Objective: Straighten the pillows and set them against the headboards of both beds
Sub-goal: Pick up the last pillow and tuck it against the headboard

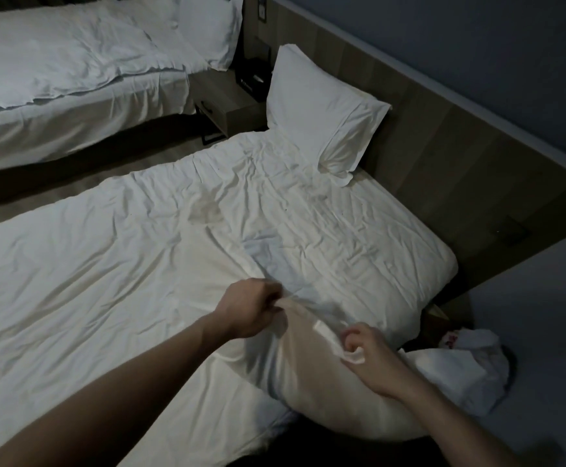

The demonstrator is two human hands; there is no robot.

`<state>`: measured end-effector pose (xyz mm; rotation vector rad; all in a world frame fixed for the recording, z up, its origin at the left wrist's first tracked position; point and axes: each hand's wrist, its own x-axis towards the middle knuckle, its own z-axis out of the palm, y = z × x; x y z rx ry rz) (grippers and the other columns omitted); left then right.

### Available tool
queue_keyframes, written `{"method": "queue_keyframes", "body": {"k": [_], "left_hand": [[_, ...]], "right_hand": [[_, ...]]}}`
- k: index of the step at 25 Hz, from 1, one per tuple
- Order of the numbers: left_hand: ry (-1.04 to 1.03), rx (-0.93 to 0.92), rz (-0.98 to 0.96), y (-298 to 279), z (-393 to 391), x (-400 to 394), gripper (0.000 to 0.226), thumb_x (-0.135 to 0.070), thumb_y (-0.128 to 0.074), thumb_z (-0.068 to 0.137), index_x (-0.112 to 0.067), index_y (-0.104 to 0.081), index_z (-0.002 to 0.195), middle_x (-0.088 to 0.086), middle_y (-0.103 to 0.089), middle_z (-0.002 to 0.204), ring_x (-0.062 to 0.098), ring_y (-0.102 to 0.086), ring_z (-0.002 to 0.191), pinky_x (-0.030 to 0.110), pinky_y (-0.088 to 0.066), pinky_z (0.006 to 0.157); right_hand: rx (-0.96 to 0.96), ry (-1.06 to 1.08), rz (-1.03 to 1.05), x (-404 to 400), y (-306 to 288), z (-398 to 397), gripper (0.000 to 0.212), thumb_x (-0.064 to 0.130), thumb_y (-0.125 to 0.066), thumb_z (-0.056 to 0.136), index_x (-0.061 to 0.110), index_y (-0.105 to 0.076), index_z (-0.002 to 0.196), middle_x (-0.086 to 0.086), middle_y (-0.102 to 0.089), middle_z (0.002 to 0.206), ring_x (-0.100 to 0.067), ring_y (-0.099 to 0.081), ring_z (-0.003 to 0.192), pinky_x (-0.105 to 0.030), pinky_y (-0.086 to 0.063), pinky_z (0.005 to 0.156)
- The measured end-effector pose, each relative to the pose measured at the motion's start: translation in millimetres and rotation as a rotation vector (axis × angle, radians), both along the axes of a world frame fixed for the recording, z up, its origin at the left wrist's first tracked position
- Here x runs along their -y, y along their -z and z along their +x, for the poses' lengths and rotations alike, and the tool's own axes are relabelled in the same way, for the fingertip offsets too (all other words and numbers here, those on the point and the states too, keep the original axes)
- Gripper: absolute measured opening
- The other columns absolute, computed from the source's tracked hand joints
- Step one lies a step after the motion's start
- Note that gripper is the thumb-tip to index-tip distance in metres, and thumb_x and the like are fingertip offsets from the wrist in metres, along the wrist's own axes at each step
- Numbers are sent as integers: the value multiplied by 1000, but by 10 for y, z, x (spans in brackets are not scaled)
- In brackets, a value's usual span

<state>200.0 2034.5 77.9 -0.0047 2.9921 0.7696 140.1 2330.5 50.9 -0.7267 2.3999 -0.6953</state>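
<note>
A white pillow [312, 375] lies at the near edge of the near bed [106, 281], partly off the mattress. My left hand [249, 308] is shut on its upper edge. My right hand [367, 353] pinches the pillowcase's open end. A second white pillow [322, 109] leans upright against the wooden headboard [443, 156] at the near bed's far corner. On the far bed [55, 79], another white pillow [207, 32] rests by its headboard end.
A wooden nightstand [231, 99] with a dark box on it stands between the beds. White cloth or a bag [463, 365] lies on the floor to the right of the near bed. A grey wall rises behind the headboard.
</note>
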Motion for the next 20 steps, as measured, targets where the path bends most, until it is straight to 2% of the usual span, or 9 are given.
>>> {"method": "queue_keyframes", "body": {"k": [2, 4, 6, 7, 9, 11, 13, 16, 20], "left_hand": [[84, -77, 45, -263, -66, -98, 13, -31, -64, 80, -21, -55, 81, -9, -54, 72, 21, -59, 73, 37, -48, 61], [195, -160, 64, -529, -122, -180, 12, -29, -65, 81, -21, -57, 84, -10, -52, 73, 22, -57, 71, 35, -44, 59], [277, -240, 85, -770, -205, -245, 12, -27, -66, 83, -18, -58, 85, -9, -51, 74, 23, -55, 70, 35, -41, 58], [281, -276, 114, -862, -261, -271, 13, -25, -67, 84, -16, -58, 84, -9, -50, 73, 22, -53, 68, 36, -41, 58], [221, -335, 200, -963, -337, -299, 15, -23, -69, 87, -15, -58, 81, -7, -51, 71, 20, -50, 65, 38, -44, 60], [91, -397, 300, -926, -362, -226, 15, -25, -73, 88, -16, -63, 81, -6, -53, 72, 16, -51, 65, 37, -47, 62], [-48, -443, 395, -817, -276, -67, 10, -29, -77, 87, -21, -71, 91, -7, -57, 79, 11, -57, 70, 31, -50, 68], [-228, -424, 443, -489, 21, 237, 27, -29, -80, 85, -25, -69, 109, -7, -62, 99, 7, -63, 86, 24, -53, 81], [-684, -178, 596, 259, 410, 609, 47, -34, -85, 79, -22, -61, 117, 2, -61, 120, 8, -64, 93, 34, -56, 85]], "right_hand": [[23, 93, -22, -73, -81, -58, 41, 73, -71, 72, 40, -56, 90, 17, -56, 121, -6, -59, 114, -38, -50, 103], [95, 181, -31, 2, -300, -49, 82, 71, -80, 65, 36, -47, 131, 15, -51, 135, -4, -52, 123, -36, -47, 109], [96, 211, -71, 190, -504, -55, 98, 63, -87, 67, 38, -38, 148, 22, -48, 134, 0, -49, 123, -33, -45, 108], [14, 215, -93, 288, -584, -78, 80, 61, -84, 74, 34, -50, 141, 22, -56, 126, -1, -55, 114, -34, -49, 102], [-161, 314, -173, 453, -697, -124, 33, 53, -72, 89, 22, -72, 101, 13, -72, 92, -9, -68, 83, -40, -56, 78], [-232, 437, -323, 573, -722, -147, 24, 28, -67, 97, 12, -68, 79, -3, -69, 69, -26, -66, 70, -46, -52, 64], [-277, 515, -428, 692, -742, -135, 13, 10, -57, 89, 8, -65, 78, -7, -66, 69, -31, -62, 69, -42, -48, 62], [-314, 580, -483, 791, -800, -116, 29, 5, -55, 87, 29, -60, 71, 13, -60, 67, -9, -55, 67, -25, -43, 64], [-277, 676, -433, 695, -864, -176, 16, 30, -59, 89, 18, -68, 86, 7, -71, 83, -23, -66, 85, -40, -54, 80]]}}
